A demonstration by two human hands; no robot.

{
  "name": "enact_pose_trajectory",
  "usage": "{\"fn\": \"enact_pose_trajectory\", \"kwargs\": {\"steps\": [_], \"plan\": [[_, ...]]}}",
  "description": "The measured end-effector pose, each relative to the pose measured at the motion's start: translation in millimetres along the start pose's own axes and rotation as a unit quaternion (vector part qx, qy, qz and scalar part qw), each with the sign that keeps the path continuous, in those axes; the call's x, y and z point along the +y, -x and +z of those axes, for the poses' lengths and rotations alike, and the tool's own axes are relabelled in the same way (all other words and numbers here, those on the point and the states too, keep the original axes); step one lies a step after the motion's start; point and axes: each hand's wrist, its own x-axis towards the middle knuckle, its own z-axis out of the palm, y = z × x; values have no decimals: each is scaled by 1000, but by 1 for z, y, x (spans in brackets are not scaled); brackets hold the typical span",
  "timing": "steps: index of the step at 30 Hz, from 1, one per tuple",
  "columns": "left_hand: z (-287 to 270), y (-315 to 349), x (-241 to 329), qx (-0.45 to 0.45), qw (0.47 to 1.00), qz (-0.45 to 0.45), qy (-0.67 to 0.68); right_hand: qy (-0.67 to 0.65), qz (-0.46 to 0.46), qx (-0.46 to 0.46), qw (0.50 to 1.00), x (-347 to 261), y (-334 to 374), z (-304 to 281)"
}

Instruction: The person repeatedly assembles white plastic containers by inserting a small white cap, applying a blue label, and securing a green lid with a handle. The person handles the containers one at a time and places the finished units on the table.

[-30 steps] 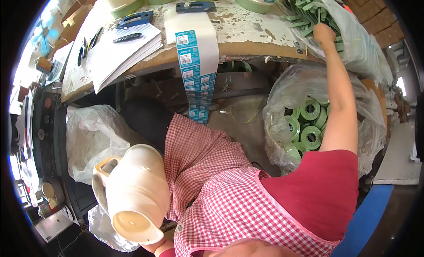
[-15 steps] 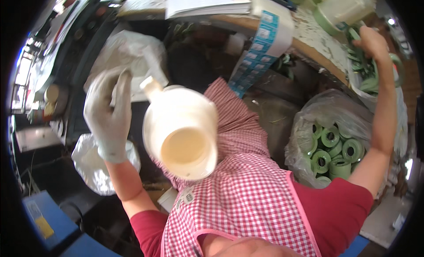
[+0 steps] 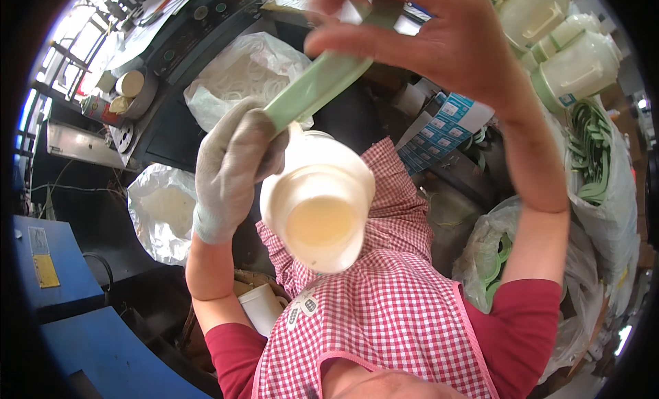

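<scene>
From where I stand, the gloved left hand (image 3: 232, 164) is curled closed on the near left end of a pale green plastic strip (image 3: 314, 91), while the bare right hand (image 3: 456, 50) is half open about its far right end, too blurred to tell how firmly it grips. The strip slants above a cream jug (image 3: 283, 193), mouth up before the checked apron (image 3: 384, 306); to the right, a clear bag (image 3: 623, 193) bulges with green pieces (image 3: 592, 148).

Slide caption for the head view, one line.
Gloved left hand gripping a green strip, bare right hand at its other end, with a cream jug close by.
</scene>
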Motion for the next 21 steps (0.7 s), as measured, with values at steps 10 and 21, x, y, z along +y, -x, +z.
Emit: {"fn": "enact_pose_trajectory", "kwargs": {"steps": [10,21], "plan": [[-9,48,-49,135,952,35,272,-525,354,394,666,-37,38,207],[61,65,-66,405,881,-75,232,-650,397,423,490,-74,51,205]]}}
